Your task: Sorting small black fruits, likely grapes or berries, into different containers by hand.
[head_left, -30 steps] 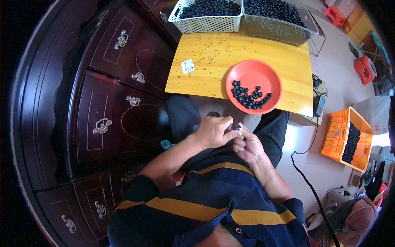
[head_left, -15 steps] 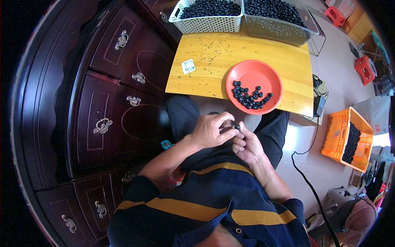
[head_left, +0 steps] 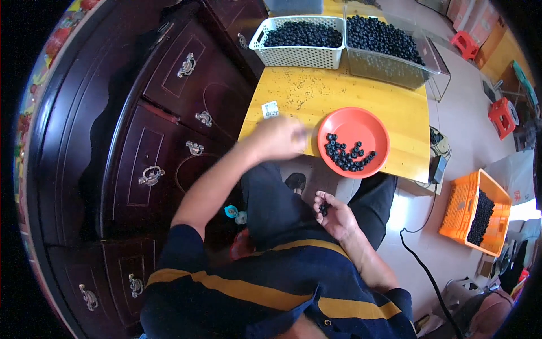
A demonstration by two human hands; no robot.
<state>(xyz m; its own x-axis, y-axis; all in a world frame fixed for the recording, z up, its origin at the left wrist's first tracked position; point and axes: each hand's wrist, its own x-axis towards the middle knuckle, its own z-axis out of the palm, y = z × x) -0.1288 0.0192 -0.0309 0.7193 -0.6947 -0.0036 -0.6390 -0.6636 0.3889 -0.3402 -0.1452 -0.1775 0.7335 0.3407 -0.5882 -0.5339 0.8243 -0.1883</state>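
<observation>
My left hand (head_left: 275, 138) is blurred by motion over the near left edge of the yellow wooden table, left of a red plastic bowl (head_left: 353, 121). A dark smear shows at its fingertips; I cannot make out what it is. Low over my lap, my right hand (head_left: 339, 220) is palm up with fingers curled round a few small black round pieces (head_left: 323, 209). Inside the bowl, several similar black pieces (head_left: 347, 161), some with a hole in the middle, lie along its left and near side.
At the table's far end stand a white perforated basket (head_left: 302, 58) and a clear bin (head_left: 384, 70), both full of black pieces. A small white packet (head_left: 270, 109) lies on the table (head_left: 293, 118) among dark specks. Dark wooden drawers (head_left: 152, 141) flank my left; an orange crate (head_left: 460, 212) stands right.
My hands, together over my lap before, have parted. The left has swung up and left to the table's edge, while the right has stayed low and turned palm up. The view has shifted.
</observation>
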